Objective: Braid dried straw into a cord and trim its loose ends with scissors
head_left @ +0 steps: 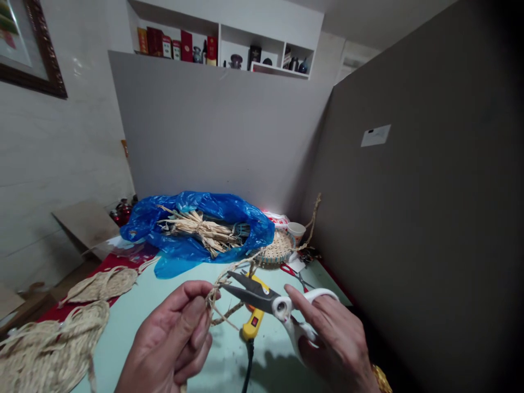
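Note:
My left hand (pixel 180 333) pinches a thin twisted straw cord (pixel 213 297), whose loose strands stick out past the fingertips. In my right hand (pixel 333 333) is a pair of scissors (pixel 262 295) with white handles and dark blades. The blades are parted, and their tips are right at the cord, just beyond my left fingers. Below the scissors a yellow tool (pixel 252 325) with a red switch and a black cable lies on the table. A stretch of brown twisted cord (pixel 229 314) passes behind the blades.
A blue plastic bag (pixel 176 254) holding dry straw bundles (pixel 200 229) lies at the table's back. Beside it are a woven basket (pixel 278 248), a paper cup (pixel 297 232) and red-handled scissors (pixel 291 270). Braided straw pieces (pixel 57 346) lie left. Grey panels (pixel 221 131) stand behind and right.

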A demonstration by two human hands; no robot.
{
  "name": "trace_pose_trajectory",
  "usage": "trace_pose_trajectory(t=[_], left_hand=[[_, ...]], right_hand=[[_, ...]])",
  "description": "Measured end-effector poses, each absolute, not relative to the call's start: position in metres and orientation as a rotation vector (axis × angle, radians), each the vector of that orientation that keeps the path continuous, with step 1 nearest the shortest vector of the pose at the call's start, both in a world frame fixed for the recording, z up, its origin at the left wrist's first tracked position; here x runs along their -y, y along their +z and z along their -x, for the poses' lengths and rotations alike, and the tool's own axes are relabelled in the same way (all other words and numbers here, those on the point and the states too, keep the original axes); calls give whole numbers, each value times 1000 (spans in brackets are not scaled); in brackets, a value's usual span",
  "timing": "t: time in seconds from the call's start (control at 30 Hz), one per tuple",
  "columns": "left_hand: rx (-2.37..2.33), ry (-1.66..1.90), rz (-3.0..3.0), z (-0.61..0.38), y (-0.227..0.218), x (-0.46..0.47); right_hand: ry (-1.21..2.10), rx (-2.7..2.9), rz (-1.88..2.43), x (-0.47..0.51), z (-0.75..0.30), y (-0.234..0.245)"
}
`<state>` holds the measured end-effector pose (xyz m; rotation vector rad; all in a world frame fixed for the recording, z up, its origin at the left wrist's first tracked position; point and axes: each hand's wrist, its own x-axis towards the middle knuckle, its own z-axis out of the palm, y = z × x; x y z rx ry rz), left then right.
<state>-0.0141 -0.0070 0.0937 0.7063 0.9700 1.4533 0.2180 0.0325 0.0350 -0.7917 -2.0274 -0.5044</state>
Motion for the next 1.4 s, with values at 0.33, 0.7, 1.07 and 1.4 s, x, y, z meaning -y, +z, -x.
trace_pose_trajectory(t=[0.33, 0.7, 1.07, 1.4], left_hand=[[-1019, 1523, -733, 11, 93, 7], [-1068, 1513, -667, 8, 88, 6], [-943, 1434, -613, 9, 90, 7], [-1035, 1440, -738, 7, 93, 4]], right_hand=[[-523, 2063, 738, -32, -213, 41], [-522, 2071, 779, -28, -214, 43], [-547, 2019, 835, -23, -214, 41], [-269, 1837, 847, -36, -205, 28]])
